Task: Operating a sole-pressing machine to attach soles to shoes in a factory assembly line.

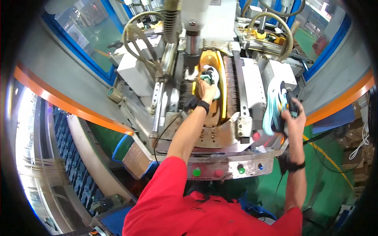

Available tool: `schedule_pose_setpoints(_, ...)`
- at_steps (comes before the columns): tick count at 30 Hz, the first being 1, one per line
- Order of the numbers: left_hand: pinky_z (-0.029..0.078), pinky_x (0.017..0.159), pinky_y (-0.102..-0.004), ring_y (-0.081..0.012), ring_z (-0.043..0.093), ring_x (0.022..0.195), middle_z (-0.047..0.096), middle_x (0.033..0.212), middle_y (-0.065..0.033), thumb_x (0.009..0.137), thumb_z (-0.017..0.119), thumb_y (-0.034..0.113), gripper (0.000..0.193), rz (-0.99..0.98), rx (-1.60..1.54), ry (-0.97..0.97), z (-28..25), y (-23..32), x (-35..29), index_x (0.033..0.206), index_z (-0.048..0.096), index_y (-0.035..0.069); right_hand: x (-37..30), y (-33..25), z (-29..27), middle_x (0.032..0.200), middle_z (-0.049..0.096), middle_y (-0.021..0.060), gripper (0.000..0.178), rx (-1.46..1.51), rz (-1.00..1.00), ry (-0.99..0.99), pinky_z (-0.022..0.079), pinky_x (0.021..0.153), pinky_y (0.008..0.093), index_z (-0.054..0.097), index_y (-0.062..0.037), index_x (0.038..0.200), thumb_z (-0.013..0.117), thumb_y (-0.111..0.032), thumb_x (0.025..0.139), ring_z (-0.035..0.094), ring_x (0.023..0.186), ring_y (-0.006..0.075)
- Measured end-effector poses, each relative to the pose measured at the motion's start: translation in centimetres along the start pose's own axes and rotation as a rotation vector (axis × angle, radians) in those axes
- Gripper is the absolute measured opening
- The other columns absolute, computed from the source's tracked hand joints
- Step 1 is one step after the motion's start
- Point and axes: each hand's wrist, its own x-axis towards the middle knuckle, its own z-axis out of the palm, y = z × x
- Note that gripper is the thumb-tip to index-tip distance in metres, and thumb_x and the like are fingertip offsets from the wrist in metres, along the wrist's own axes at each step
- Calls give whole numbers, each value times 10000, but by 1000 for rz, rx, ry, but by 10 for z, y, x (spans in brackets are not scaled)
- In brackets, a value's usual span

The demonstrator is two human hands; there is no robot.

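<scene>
My left hand (207, 91) reaches into the machine's yellow-lined cavity (209, 58). Its fingers are closed on a sneaker (215, 74) with white, black and pale green parts, and the hand covers some of it. Above the cavity's left side stands a dark metal press cylinder (193, 44). Out to the right, my right hand (295, 120) grips a second sneaker (271, 105) by its dark upper. That one is tilted on its side, its pale teal and white sole facing left, beside the machine's right end.
Green, red and blue buttons line the front panel (228, 172). Ribbed hoses (289, 35) arch over both sides. A curved orange-edged guard (94, 118) flanks the machine at left. Farther left runs a conveyor (73, 157). Stacked boxes (364, 157) stand at far right.
</scene>
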Motion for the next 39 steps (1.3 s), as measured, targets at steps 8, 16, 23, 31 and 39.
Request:
schedule_pose_setpoints(8,528,748,-309,-153,633,855,651,989,-52,896,623,129,254,-448,-914,-493,-194,31,-204,1117,588,10,135,-33,195,914,678,203,492,-652,25,-592,514,724,372,650,70,964,740,-241,593,671,853,286)
schedule_pose_setpoints(16,486,877,-301,-163,611,976,605,1111,-85,866,621,74,428,-462,-826,232,-342,-5,-381,1251,485,-54,68,50,353,982,656,281,473,-729,-43,-327,525,832,466,421,34,1133,623,-205,779,654,930,426)
schedule_pose_setpoints(23,517,731,-296,-164,633,892,629,1031,-57,890,609,104,283,-534,-824,797,-337,-54,-491,1143,571,-16,-18,-7,305,1076,594,251,443,-459,-637,-468,491,802,508,498,4,1189,615,-194,810,598,943,421)
schedule_pose_setpoints(31,527,741,-301,-166,647,850,655,982,-67,891,633,140,269,-634,-1100,817,-286,-95,-567,1107,591,-15,-280,78,245,993,568,167,177,-271,-885,-1094,464,796,451,579,-35,995,584,-111,836,558,942,363)
schedule_pose_setpoints(39,560,660,-426,-259,657,845,657,947,-108,830,684,85,248,-802,-1218,1367,-274,-164,-705,1038,611,-30,-290,117,281,937,555,159,149,-165,-873,-1141,462,774,419,598,-41,970,550,-86,837,553,857,362)
